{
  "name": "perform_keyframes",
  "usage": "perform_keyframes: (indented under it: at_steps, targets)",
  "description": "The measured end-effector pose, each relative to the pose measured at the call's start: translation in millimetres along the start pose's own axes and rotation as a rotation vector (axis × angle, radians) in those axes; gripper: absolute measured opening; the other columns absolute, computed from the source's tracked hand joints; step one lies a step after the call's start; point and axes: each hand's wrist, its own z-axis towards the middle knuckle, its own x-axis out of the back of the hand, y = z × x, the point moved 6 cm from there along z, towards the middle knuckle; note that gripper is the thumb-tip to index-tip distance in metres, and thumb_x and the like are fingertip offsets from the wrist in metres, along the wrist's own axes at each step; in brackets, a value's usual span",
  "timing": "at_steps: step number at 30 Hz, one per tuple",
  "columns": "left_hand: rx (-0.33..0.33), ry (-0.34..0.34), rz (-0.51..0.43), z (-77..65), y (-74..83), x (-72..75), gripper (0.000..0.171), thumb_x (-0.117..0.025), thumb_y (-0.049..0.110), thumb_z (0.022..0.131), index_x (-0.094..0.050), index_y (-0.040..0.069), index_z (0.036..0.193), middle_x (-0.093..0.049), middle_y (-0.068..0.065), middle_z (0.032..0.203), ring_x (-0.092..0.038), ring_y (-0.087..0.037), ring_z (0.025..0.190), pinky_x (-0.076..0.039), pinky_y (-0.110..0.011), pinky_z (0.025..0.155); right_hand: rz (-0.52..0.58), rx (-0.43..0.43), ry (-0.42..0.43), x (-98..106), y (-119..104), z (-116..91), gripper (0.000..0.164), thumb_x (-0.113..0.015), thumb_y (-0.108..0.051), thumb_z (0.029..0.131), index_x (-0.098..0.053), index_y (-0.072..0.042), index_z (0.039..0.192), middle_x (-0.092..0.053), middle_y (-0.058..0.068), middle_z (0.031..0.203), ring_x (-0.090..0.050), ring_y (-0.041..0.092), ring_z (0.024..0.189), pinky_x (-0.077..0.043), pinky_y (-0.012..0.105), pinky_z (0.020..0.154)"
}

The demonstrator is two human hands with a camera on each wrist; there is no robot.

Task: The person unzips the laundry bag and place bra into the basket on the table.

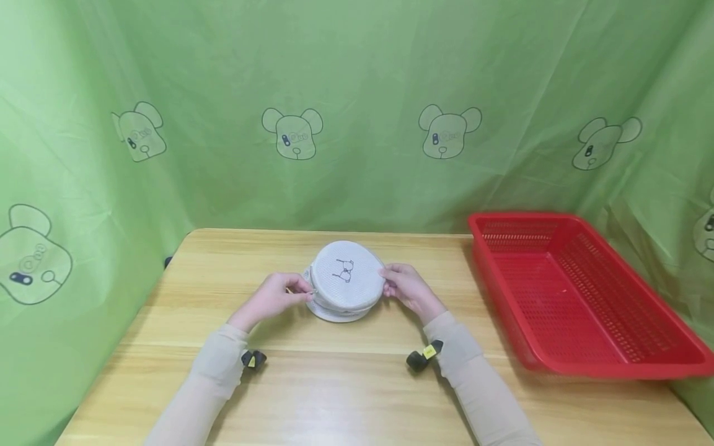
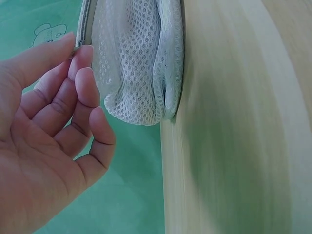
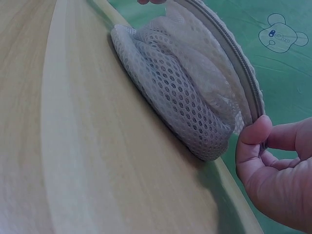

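A round, pale grey mesh laundry bag (image 1: 348, 275) rests on the table, its flat top printed with a small bra drawing. A zipper (image 3: 243, 63) runs round the upper rim, and the soft mesh side (image 2: 139, 63) sags in folds below it. My left hand (image 1: 281, 294) pinches the small zipper pull between thumb and index finger at the bag's left edge; in the left wrist view its other fingers (image 2: 100, 129) curve loosely. On the opposite side, my right hand (image 1: 407, 286) pinches the zippered rim between thumb and fingers, with the rim raised above the folded mesh.
To the right stands a large red plastic basket (image 1: 504, 303) with perforated walls. The wooden table (image 1: 334, 384) ends at a back edge just beyond the bag. Green curtains (image 1: 368, 186) with bear-head drawings hang behind it and at both sides.
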Motion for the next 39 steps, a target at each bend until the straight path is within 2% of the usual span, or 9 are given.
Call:
perform_keyframes:
  at_steps: [8, 14, 20, 25, 31, 35, 39]
  targets:
    - [-0.017, -0.03, 0.004, 0.6, -0.5, -2.7, 0.012, -0.071, 0.013, 0.085, -0.071, 0.008, 0.096, -0.071, -0.003, 0.089, -0.06, -0.013, 0.082, -0.05, -0.03, 0.079, 0.012, -0.01, -0.004, 0.5, 1.1, 1.2, 0.023, -0.05, -0.006, 0.099, -0.049, 0.01, 0.115, -0.055, 0.0, 0.074, -0.049, 0.006, 0.059, -0.045, 0.016, 0.053]
    - [-0.029, -0.027, 0.006, 0.6, -2.6, -1.5, 0.012, -0.071, 0.017, 0.086, -0.071, 0.009, 0.095, -0.071, -0.002, 0.088, -0.059, -0.013, 0.081, -0.049, -0.03, 0.079, 0.032, -0.036, -0.013, 0.7, 2.7, 2.5, 0.019, -0.052, -0.008, 0.098, -0.051, 0.005, 0.112, -0.055, 0.0, 0.075, -0.049, 0.007, 0.06, -0.044, 0.016, 0.053]
    - [-0.028, -0.031, 0.0, -0.7, -4.6, 0.2, 0.012, -0.07, 0.017, 0.087, -0.07, 0.009, 0.096, -0.071, -0.002, 0.088, -0.06, -0.013, 0.081, -0.049, -0.029, 0.079, 0.017, -0.02, -0.038, 0.1, 0.5, 1.1, 0.016, -0.054, -0.01, 0.097, -0.053, 0.001, 0.108, -0.056, -0.002, 0.073, -0.05, 0.007, 0.06, -0.045, 0.017, 0.055]
    - [-0.031, -0.035, 0.003, -0.6, -5.3, 1.9, 0.011, -0.07, 0.016, 0.088, -0.07, 0.009, 0.096, -0.07, -0.002, 0.087, -0.06, -0.013, 0.081, -0.049, -0.03, 0.08, -0.019, -0.007, -0.029, 0.1, -0.4, 1.2, 0.029, -0.055, -0.012, 0.097, -0.048, 0.004, 0.12, -0.056, -0.003, 0.076, -0.051, 0.008, 0.061, -0.047, 0.018, 0.057]
    - [-0.026, -0.048, 0.004, -0.7, -7.6, 3.6, 0.011, -0.069, 0.016, 0.088, -0.07, 0.009, 0.097, -0.071, -0.002, 0.088, -0.06, -0.013, 0.083, -0.049, -0.031, 0.082, -0.044, 0.022, -0.025, 0.1, -1.9, 1.1, 0.05, -0.055, -0.014, 0.098, -0.036, 0.008, 0.138, -0.058, 0.001, 0.095, -0.057, 0.01, 0.075, -0.052, 0.021, 0.068]
    - [-0.03, -0.045, 0.013, -1.0, -8.7, 5.8, 0.012, -0.069, 0.017, 0.088, -0.07, 0.009, 0.097, -0.071, -0.002, 0.09, -0.061, -0.013, 0.086, -0.049, -0.034, 0.086, -0.035, 0.051, -0.032, -1.5, -4.0, 0.1, 0.054, -0.054, -0.013, 0.098, -0.033, 0.008, 0.143, -0.057, 0.005, 0.106, -0.06, 0.012, 0.082, -0.054, 0.023, 0.074]
    - [-0.025, -0.039, 0.019, -1.5, -11.3, 8.3, 0.012, -0.07, 0.017, 0.087, -0.071, 0.01, 0.097, -0.072, -0.002, 0.091, -0.061, -0.013, 0.088, -0.049, -0.035, 0.088, -0.032, 0.077, -0.043, -2.8, -5.1, -0.4, 0.056, -0.054, -0.011, 0.098, -0.031, 0.008, 0.145, -0.058, 0.006, 0.11, -0.061, 0.011, 0.083, -0.055, 0.023, 0.076]
